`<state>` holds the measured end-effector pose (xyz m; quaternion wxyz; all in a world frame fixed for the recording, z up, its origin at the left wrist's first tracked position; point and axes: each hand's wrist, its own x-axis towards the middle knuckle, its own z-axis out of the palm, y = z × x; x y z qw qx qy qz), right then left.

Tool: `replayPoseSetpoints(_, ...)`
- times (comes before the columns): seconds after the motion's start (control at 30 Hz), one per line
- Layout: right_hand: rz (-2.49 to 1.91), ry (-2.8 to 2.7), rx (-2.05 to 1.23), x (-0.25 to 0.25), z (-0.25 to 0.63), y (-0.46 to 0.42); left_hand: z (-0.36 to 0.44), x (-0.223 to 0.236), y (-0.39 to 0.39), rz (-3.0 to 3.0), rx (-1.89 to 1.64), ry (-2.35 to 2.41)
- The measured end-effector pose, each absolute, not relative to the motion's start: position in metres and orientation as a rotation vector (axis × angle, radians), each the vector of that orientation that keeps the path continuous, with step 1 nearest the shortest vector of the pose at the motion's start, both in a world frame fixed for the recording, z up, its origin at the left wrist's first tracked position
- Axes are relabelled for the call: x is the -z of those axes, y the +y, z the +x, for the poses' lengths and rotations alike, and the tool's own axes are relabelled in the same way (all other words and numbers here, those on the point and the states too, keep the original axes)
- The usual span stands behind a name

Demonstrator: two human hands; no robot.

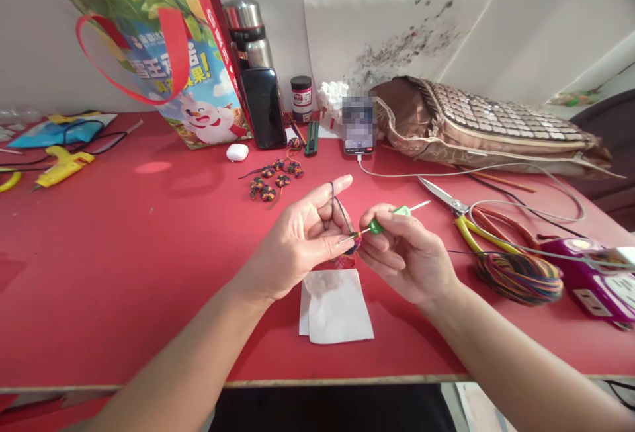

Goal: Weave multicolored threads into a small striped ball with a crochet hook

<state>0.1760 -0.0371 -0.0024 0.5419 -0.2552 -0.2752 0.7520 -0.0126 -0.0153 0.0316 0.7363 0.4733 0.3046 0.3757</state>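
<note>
My left hand (302,237) pinches a small multicoloured crochet piece (354,241) between thumb and fingers, with dark yarn (333,200) looped over its index finger. My right hand (404,253) grips a green-handled crochet hook (391,215), its metal tip pushed into the piece. Both hands hover just above the red table (149,273), over a white paper square (336,306). A coil of multicoloured yarn (518,276) lies to the right of my right hand.
Finished small crochet flowers (275,180) lie behind my hands. Yellow-handled scissors (461,214), a purple device (590,276), a propped phone (358,126) with cable, a dark phone (262,108), a printed bag (163,55), a thermos (247,32), a yellow glue gun (62,164) and a beaded cushion (486,124) ring the table.
</note>
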Motion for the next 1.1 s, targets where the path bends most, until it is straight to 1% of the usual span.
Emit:
replayPoseSetpoints(0.17,-0.665,-0.767,-1.793,0.0,0.187,-0.034,-0.013,-0.033,-0.017,1.116,-0.816,0.67)
replayPoseSetpoints(0.37,-0.649,-0.793,-1.837,0.001,0.192,-0.029,-0.01,-0.037,-0.021,1.191,-0.78,0.678)
replayPoseSetpoints(0.67,-0.751,-0.848,-1.818,0.0,0.198,-0.026,-0.006,-0.038,-0.023,1.329,-0.706,0.707)
replayPoseSetpoints(1.1,-0.906,-0.901,-1.654,-0.004,0.2,-0.027,-0.007,-0.041,-0.026,1.339,-0.678,0.818)
